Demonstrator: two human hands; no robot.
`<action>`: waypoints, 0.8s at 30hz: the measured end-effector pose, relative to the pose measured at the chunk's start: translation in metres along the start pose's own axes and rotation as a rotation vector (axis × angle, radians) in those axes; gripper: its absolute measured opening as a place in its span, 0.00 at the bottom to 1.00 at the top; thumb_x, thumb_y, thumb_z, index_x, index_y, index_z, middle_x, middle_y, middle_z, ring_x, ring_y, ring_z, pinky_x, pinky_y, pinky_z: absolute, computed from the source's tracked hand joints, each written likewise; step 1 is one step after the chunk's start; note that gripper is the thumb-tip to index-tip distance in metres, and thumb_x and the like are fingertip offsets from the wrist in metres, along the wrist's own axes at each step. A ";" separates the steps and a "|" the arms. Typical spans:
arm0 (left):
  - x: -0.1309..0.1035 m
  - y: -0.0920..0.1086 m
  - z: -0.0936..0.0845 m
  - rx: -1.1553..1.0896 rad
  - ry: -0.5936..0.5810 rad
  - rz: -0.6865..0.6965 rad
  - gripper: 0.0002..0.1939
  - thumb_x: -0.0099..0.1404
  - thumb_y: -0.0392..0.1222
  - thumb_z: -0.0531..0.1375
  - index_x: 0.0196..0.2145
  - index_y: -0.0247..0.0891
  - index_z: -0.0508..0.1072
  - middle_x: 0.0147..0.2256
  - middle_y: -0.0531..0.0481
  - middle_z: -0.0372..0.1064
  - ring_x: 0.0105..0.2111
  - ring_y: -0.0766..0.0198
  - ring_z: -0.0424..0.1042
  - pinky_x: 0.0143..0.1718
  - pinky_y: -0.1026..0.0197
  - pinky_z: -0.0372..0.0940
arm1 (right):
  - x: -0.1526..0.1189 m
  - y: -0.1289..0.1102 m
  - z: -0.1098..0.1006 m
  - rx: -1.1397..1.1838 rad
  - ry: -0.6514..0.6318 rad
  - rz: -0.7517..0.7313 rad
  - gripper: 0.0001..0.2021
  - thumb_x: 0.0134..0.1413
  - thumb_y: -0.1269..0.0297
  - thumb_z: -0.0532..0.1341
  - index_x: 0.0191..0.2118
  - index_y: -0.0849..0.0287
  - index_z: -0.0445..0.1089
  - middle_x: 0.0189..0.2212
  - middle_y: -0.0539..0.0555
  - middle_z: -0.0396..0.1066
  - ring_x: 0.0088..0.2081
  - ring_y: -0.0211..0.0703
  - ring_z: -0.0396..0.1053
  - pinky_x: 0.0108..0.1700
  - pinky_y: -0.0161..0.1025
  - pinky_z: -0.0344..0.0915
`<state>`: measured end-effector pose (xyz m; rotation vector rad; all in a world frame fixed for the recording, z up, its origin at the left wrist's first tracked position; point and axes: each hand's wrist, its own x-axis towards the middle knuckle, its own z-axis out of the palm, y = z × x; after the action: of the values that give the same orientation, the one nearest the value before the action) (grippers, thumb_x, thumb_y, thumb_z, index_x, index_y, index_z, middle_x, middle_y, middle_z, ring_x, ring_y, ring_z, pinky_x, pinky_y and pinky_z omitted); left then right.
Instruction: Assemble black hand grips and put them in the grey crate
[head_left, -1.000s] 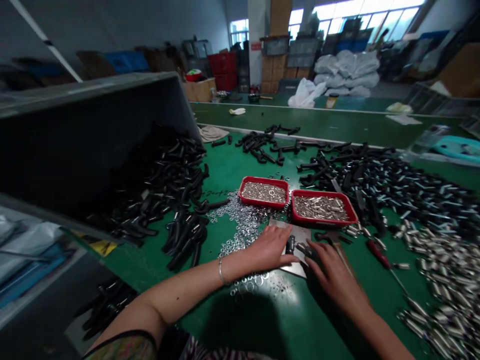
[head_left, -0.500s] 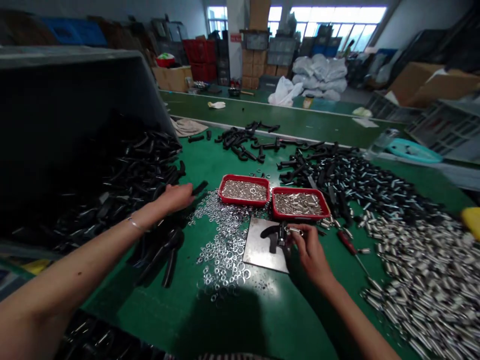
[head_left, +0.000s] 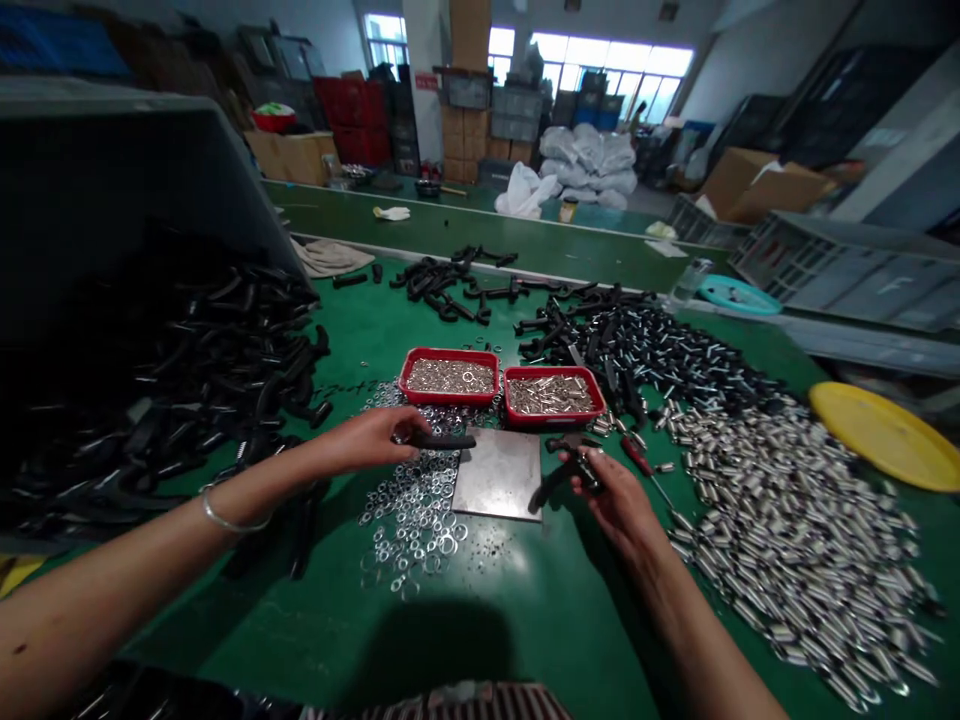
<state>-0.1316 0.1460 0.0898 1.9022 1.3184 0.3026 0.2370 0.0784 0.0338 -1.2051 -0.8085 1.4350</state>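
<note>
My left hand grips a long black part, whose free end reaches over the left edge of a square metal plate. Just right of the plate, my right hand is closed around a black tool-like assembly with a curved handle pointing down and left. Beyond the plate stand two red trays, one of small rings and one of small pins. Loose silvery rings lie left of the plate, partly under my left hand.
Black parts spill from a large grey bin at left. Silvery springs are heaped at right, near a yellow lid and a red-handled screwdriver. More black parts lie at the back.
My left hand has come rightward from the black pile to the plate with the black part. My right hand's assembly has left the plate's top and turned. The view has swung right.
</note>
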 end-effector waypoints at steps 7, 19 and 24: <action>-0.014 0.044 -0.008 -0.472 0.389 0.092 0.19 0.57 0.51 0.66 0.43 0.40 0.72 0.42 0.46 0.74 0.44 0.54 0.71 0.47 0.53 0.65 | -0.013 0.013 -0.003 -0.014 -0.038 0.124 0.20 0.53 0.47 0.67 0.39 0.62 0.75 0.31 0.53 0.73 0.27 0.37 0.69 0.30 0.35 0.70; 0.024 0.074 0.138 -0.921 0.102 -0.065 0.24 0.68 0.62 0.51 0.44 0.37 0.68 0.17 0.58 0.59 0.17 0.68 0.60 0.20 0.67 0.55 | -0.016 -0.010 0.049 -0.948 -0.081 -0.431 0.13 0.67 0.53 0.52 0.37 0.55 0.68 0.30 0.52 0.72 0.32 0.44 0.69 0.35 0.37 0.61; 0.031 0.072 0.144 -0.908 0.090 -0.077 0.25 0.69 0.64 0.51 0.44 0.38 0.68 0.16 0.59 0.56 0.15 0.69 0.57 0.18 0.67 0.51 | -0.012 -0.013 0.055 -1.044 -0.110 -0.437 0.13 0.67 0.55 0.51 0.33 0.54 0.64 0.26 0.51 0.71 0.29 0.44 0.69 0.31 0.36 0.60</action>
<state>0.0158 0.0949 0.0387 1.0746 1.0367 0.7973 0.1876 0.0764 0.0631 -1.5447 -1.8919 0.6804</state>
